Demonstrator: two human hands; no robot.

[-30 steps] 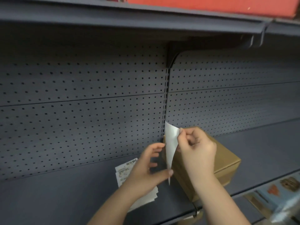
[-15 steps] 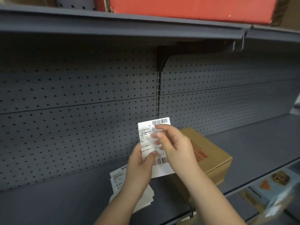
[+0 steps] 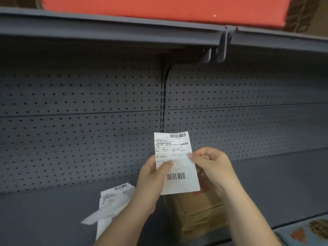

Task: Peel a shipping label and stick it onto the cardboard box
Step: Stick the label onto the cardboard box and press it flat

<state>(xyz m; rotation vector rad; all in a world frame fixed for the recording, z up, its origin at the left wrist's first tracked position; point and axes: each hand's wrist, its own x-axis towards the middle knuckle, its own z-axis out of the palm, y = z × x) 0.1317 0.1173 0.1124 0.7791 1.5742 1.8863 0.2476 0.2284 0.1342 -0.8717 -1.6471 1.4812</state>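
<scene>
Pinching a thin, floppy shipping label [image 3: 177,162] at mid-edges, the left hand [image 3: 150,185] and right hand [image 3: 211,166] hold it above the cardboard box [image 3: 200,212]; corners look best for peeling.

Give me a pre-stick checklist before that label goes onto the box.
1. Shipping label held by both hands: ok, left hand on its left edge, right hand pinching its right edge.
2. Printed side faces the person: ok.
3. Backing fully peeled off: cannot tell.
4. Cardboard box within reach: ok, on the shelf right below the label.
5. Box top free for sticking: cannot tell, the label and hands hide it.
6. Spare labels out of the way: ok, left of the box.
</scene>
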